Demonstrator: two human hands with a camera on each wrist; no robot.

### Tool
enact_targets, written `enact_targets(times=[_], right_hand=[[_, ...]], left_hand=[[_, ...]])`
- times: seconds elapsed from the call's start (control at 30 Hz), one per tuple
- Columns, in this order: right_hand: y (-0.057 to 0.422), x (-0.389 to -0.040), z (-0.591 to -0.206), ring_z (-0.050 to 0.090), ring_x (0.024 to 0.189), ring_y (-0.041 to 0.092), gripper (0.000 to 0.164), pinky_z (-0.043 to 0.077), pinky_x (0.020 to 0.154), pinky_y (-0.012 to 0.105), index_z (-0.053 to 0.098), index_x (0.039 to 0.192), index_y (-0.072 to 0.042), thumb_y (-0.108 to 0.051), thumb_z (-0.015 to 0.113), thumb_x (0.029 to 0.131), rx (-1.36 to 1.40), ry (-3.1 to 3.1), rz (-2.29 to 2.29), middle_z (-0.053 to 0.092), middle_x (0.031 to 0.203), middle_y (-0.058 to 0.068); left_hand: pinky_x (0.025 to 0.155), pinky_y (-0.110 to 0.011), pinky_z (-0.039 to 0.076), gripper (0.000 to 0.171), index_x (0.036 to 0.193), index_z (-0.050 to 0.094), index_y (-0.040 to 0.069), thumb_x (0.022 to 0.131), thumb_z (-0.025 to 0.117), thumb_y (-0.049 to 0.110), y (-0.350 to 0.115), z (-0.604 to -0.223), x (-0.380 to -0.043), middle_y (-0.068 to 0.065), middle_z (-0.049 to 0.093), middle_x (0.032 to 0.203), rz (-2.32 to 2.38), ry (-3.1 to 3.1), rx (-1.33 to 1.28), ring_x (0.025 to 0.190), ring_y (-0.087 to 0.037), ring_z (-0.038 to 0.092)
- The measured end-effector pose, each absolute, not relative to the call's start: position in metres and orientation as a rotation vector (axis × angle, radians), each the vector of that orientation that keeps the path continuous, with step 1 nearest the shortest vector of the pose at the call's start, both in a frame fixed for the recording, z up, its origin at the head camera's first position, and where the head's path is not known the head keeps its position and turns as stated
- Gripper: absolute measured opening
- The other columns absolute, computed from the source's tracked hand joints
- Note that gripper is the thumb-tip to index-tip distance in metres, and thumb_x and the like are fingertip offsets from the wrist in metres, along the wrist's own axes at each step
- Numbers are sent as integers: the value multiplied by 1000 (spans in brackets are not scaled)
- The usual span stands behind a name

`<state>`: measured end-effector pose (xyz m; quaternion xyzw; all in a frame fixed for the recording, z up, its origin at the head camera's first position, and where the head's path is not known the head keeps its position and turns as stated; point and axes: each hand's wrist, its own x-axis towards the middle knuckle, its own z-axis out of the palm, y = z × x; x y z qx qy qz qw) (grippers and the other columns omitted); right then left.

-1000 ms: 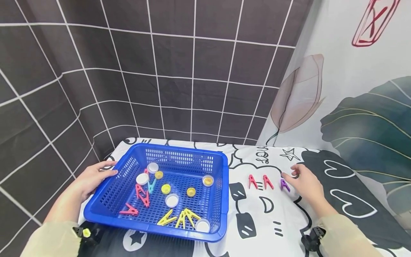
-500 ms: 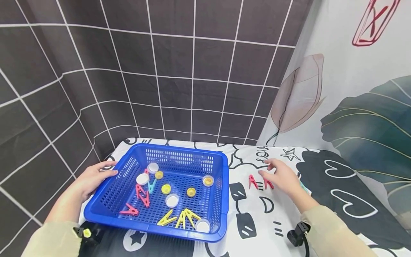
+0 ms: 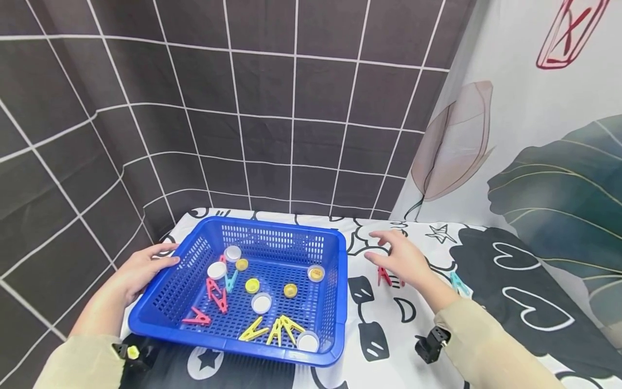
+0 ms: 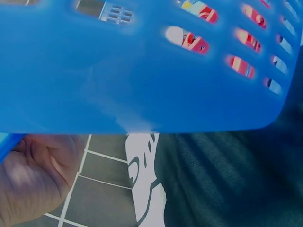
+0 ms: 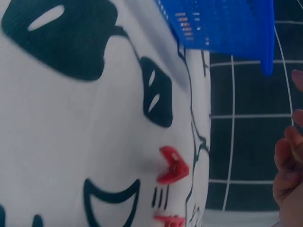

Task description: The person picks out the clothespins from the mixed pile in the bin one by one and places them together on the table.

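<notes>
My left hand (image 3: pixel 143 268) grips the left rim of a blue plastic basket (image 3: pixel 235 350); in the left wrist view the palm (image 4: pixel 33 182) shows below the blue wall. Inside lie red clothespins (image 3: pixel 197 317), yellow clothespins (image 3: pixel 252 329), a teal clothespin (image 3: pixel 230 281), and white and yellow bottle caps (image 3: pixel 261 303). My right hand (image 3: pixel 403 262) is over the cloth right of the basket, thumb and fingers apart with nothing visible between them. Under its thumb in the head view is a red clothespin (image 3: pixel 384 276); a second, mostly hidden by the hand, shows in the right wrist view (image 5: pixel 171 221).
Another teal clothespin (image 3: pixel 459 283) lies on the patterned cloth (image 3: pixel 335 373) to the right of my forearm. A dark gridded curtain (image 3: pixel 257 135) hangs behind the basket, and a white leaf-print curtain (image 3: pixel 525 135) hangs at right.
My right hand has moved left from beside the purple clothespin to over the red ones, and its forearm now covers the purple one's place. The teal clothespin has come into view. Left hand and basket stay put.
</notes>
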<state>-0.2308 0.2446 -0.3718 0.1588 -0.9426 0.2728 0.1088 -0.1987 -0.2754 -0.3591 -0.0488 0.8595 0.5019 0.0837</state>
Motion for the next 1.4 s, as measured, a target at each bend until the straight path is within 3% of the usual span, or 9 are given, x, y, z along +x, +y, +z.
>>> enact_targets(times=[0.37,0.57,0.87,1.1,1.4], right_hand=[[204,-235,-349,51,72,14,52,42,57,29,61,122,-15,-41,72,79,635,-2767,795,60,100,3],[181,-232,-338,53,71,14,51,43,57,27,61,121,-17,-40,73,77,766,-2738,753,59,96,0],[155,-228,-330,59,81,19,51,47,63,28,60,123,-17,-39,71,78,923,-2751,777,59,104,3],[138,-225,-326,54,72,8,56,46,59,25,59,127,-21,-40,73,76,1027,-2835,799,56,111,0],[117,-223,-329,54,73,6,60,46,67,23,55,131,-18,-39,73,78,1460,-2973,769,60,107,1]], left_hand=[[71,-38,55,63,140,34,-3,92,58,31,-277,-359,-198,-34,45,123,1502,2559,-146,83,-22,65],[70,-37,55,63,139,34,-3,92,59,31,-277,-359,-199,-32,48,119,1496,2569,-130,81,-22,65],[72,-39,55,66,141,31,-1,92,58,34,-277,-358,-199,-36,41,127,1486,2542,-150,84,-22,65],[70,-40,55,65,141,31,-1,92,58,33,-277,-359,-200,-34,46,122,1498,2531,-159,81,-22,65],[72,-41,55,67,143,29,1,92,58,35,-277,-359,-200,-34,46,124,1480,2524,-177,85,-23,65]])
